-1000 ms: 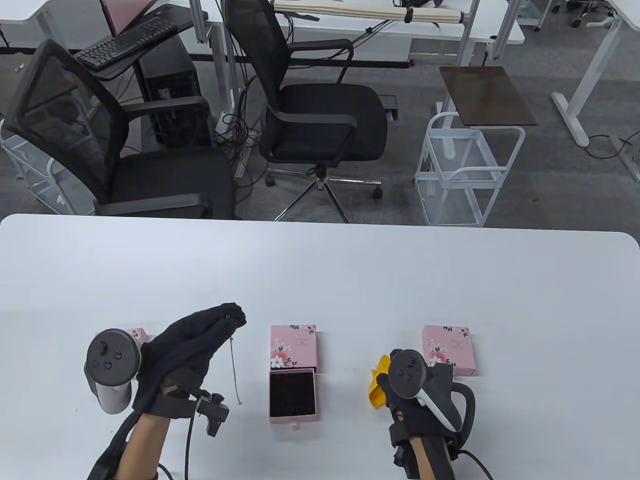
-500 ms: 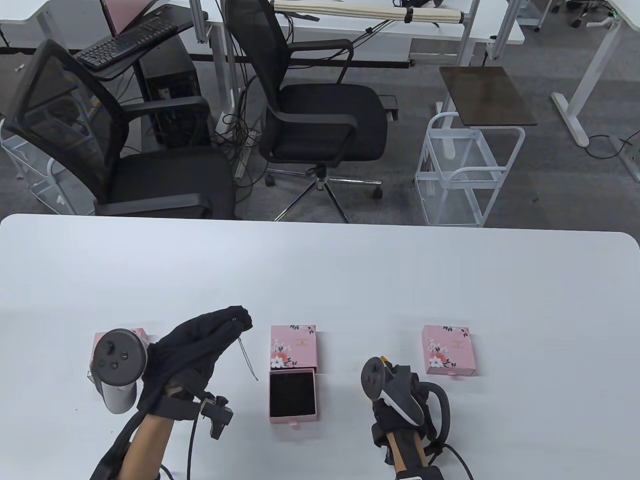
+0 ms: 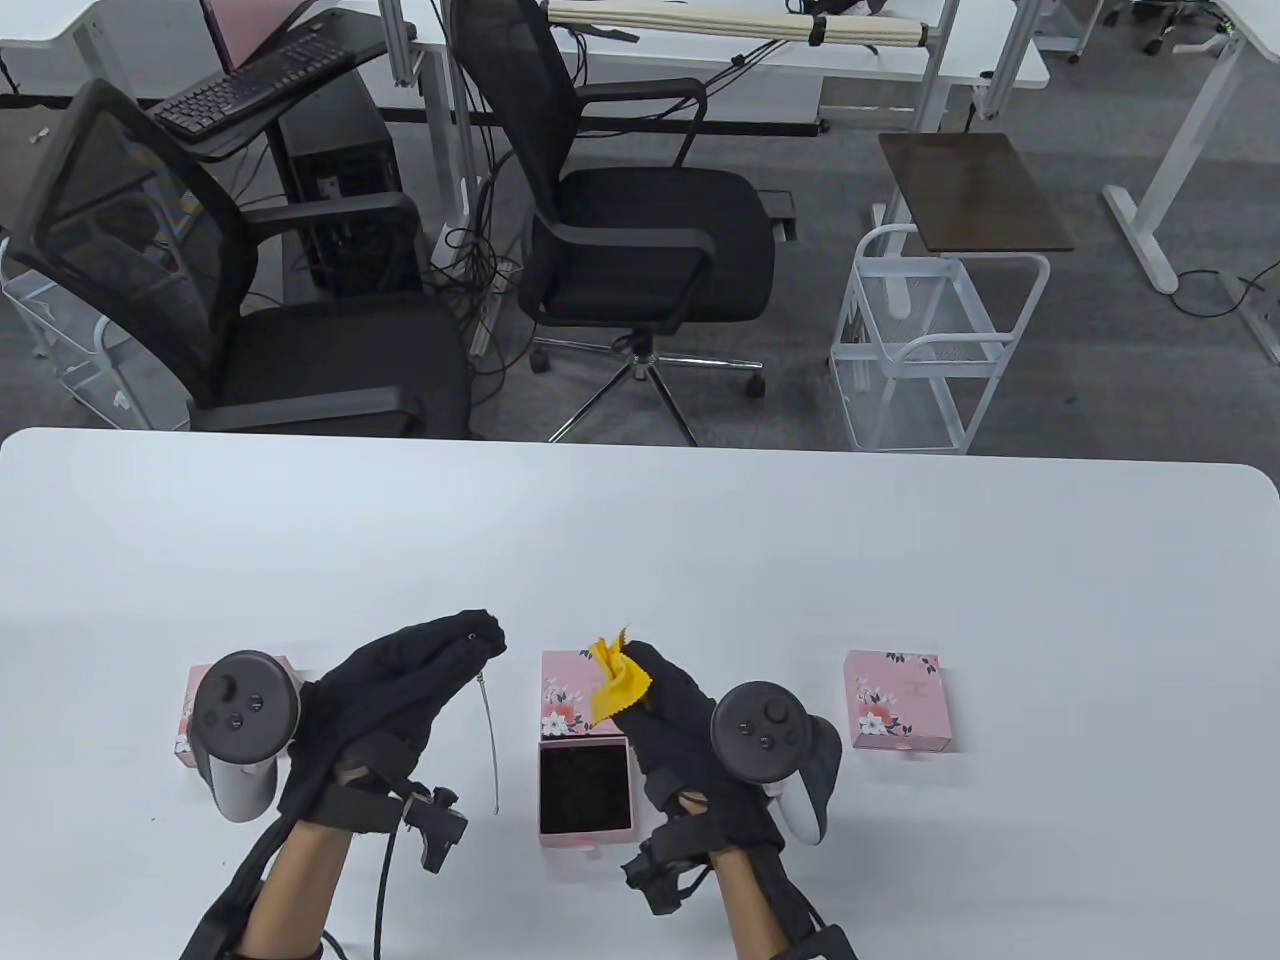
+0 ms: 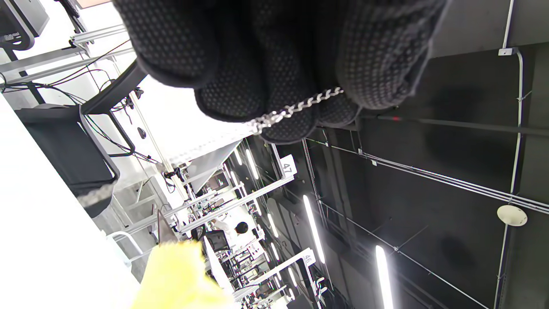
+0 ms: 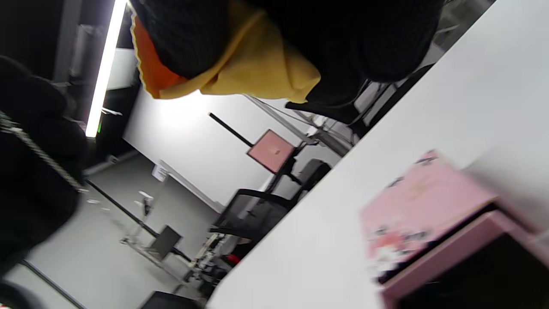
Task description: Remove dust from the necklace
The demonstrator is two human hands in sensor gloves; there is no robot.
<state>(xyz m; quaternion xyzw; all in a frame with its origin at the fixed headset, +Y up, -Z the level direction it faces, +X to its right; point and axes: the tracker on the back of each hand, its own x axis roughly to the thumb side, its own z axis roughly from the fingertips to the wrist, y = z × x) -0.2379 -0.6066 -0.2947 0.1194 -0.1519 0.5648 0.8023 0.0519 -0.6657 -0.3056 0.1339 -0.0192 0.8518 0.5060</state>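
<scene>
Left hand is raised above the near left of the bench, its fingertips pinched together on one end of the necklace, a thin silver chain that hangs straight down, its lower end close to the bench top or just touching it. Just to its right, the right hand pinches a small yellow cloth between its fingertips, over the open pink box. Cloth and chain are near each other but apart, so the dusting stroke looks not yet begun.

To do it well, the left hand should keep its pinch firm and steady so the chain hangs taut rather than swinging. The right hand would best fold the cloth round the chain just below the left fingertips and draw it gently down the whole length, lightly enough not to tug the chain free. Working beside the open box rather than over it keeps dust out of its dark lining. Two closed pink boxes, one at the far left and one at the right, are clear of the work
</scene>
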